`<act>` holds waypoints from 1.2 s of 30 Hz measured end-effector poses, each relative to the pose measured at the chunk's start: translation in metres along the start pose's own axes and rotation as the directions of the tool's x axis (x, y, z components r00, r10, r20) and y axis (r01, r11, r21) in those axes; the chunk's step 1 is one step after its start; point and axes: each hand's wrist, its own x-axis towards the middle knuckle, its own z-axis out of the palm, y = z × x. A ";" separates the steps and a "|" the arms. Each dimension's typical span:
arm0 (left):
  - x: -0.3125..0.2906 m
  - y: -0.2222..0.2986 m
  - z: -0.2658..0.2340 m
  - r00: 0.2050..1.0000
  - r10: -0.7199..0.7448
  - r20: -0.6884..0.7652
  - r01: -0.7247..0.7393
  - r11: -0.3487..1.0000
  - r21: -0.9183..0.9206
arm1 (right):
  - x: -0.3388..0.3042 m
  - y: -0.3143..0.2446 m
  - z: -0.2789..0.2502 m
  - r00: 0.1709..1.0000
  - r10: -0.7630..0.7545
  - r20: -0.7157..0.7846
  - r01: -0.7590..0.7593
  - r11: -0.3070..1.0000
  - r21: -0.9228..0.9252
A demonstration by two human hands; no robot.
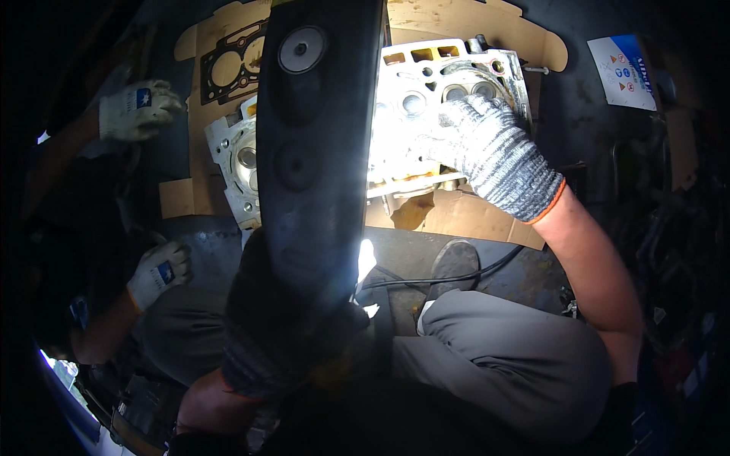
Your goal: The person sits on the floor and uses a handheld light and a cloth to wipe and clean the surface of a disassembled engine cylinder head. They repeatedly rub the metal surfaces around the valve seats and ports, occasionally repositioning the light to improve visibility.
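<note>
My left hand [258, 357], in a dark knit glove and deep in shadow, is closed around a long dark work light [304, 190]. The light stands up close across the middle of the view and throws a bright glare to its right. An engine cylinder head [395, 83] of pale metal lies behind it, with round valves and ports showing on both sides. My right hand [494, 152], in a grey-striped knit glove with an orange cuff, touches the head beside two valves. Its fingers are bent and bunched; glare hides what they hold, if anything.
Flattened cardboard [471, 220] lies under the cylinder head. A head gasket [213, 93] rests at its far left. At left are a co-worker's two white-gloved hands [141, 110]. A dark cable [456, 280] crosses near a shoe [455, 262]. A printed sheet [620, 72] lies far right.
</note>
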 end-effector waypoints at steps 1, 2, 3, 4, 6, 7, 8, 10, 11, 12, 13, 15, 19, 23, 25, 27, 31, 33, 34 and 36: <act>0.000 0.000 0.000 1.000 0.001 0.004 -0.001 1.000 0.007 | 0.000 0.000 0.005 0.994 0.074 -0.080 -0.054 0.972 0.228; 0.000 0.000 -0.001 1.000 0.003 0.011 -0.003 1.000 0.014 | -0.001 0.002 0.008 0.990 0.105 -0.097 -0.072 0.951 0.300; 0.000 0.001 -0.001 1.000 -0.007 -0.002 0.007 0.999 0.046 | -0.003 0.002 0.011 0.988 0.136 -0.067 -0.101 0.921 0.376; 0.000 0.002 -0.001 1.000 -0.018 -0.018 0.019 0.997 0.075 | -0.003 0.001 0.013 0.993 0.088 -0.078 -0.064 0.959 0.275; 0.002 0.003 -0.001 0.999 -0.027 -0.032 0.030 0.996 0.089 | -0.005 0.002 0.013 0.997 0.048 -0.064 -0.035 0.982 0.186; 0.002 0.004 -0.003 0.999 -0.028 -0.027 0.030 0.997 0.077 | -0.006 0.002 0.013 0.998 0.035 -0.061 -0.025 0.988 0.153; 0.003 0.005 -0.003 0.999 -0.007 -0.046 0.011 0.996 0.086 | -0.006 0.002 0.012 0.998 0.023 -0.059 -0.015 0.991 0.131; 0.006 0.006 -0.005 0.999 -0.018 -0.029 0.020 0.999 0.048 | -0.006 0.001 0.009 0.998 0.011 -0.065 -0.004 0.993 0.114; 0.006 0.007 -0.006 0.999 -0.015 -0.040 0.018 0.998 0.067 | -0.006 0.000 0.008 0.998 0.001 -0.063 0.005 0.995 0.103; 0.006 0.007 -0.007 0.999 -0.034 -0.029 0.034 0.999 0.025 | -0.007 -0.001 0.007 0.998 -0.008 -0.059 0.013 0.997 0.082; 0.007 0.008 -0.007 0.999 -0.042 -0.027 0.043 0.999 0.015 | -0.006 -0.002 0.007 0.998 -0.021 -0.066 0.025 0.998 0.053; 0.007 0.008 -0.007 0.999 -0.047 -0.016 0.047 0.999 0.009 | -0.007 -0.003 0.007 0.998 -0.038 -0.059 0.038 0.999 0.005; 0.008 0.009 -0.007 1.000 -0.020 -0.023 0.020 0.999 0.027 | -0.006 -0.005 0.010 0.995 -0.076 -0.067 0.072 0.995 -0.064; 0.008 0.009 -0.006 0.998 0.006 -0.062 -0.002 0.998 0.059 | -0.001 -0.009 0.016 0.991 -0.113 -0.075 0.101 0.984 -0.146; 0.008 0.008 -0.007 0.999 0.002 -0.049 0.000 0.999 0.035 | 0.001 -0.010 0.016 0.991 -0.118 -0.070 0.105 0.980 -0.170; 0.008 0.004 -0.007 0.999 0.026 -0.032 -0.025 0.999 0.034 | 0.003 -0.010 0.016 0.990 -0.124 -0.061 0.111 0.976 -0.190; 0.003 -0.001 -0.006 1.000 -0.001 -0.015 0.000 1.000 -0.025 | 0.003 -0.009 0.015 0.990 -0.132 -0.050 0.118 0.968 -0.220; 0.001 -0.003 -0.005 0.998 0.023 -0.050 -0.024 1.000 -0.019 | 0.002 -0.010 0.014 0.990 -0.131 -0.043 0.118 0.967 -0.228; 0.002 -0.006 -0.002 0.993 0.086 -0.078 -0.084 0.996 0.038 | 0.002 -0.010 0.013 0.990 -0.133 -0.040 0.120 0.965 -0.235; 0.002 -0.007 -0.001 0.990 0.110 -0.086 -0.105 0.993 0.059 | 0.000 -0.011 0.013 0.990 -0.134 -0.033 0.122 0.962 -0.246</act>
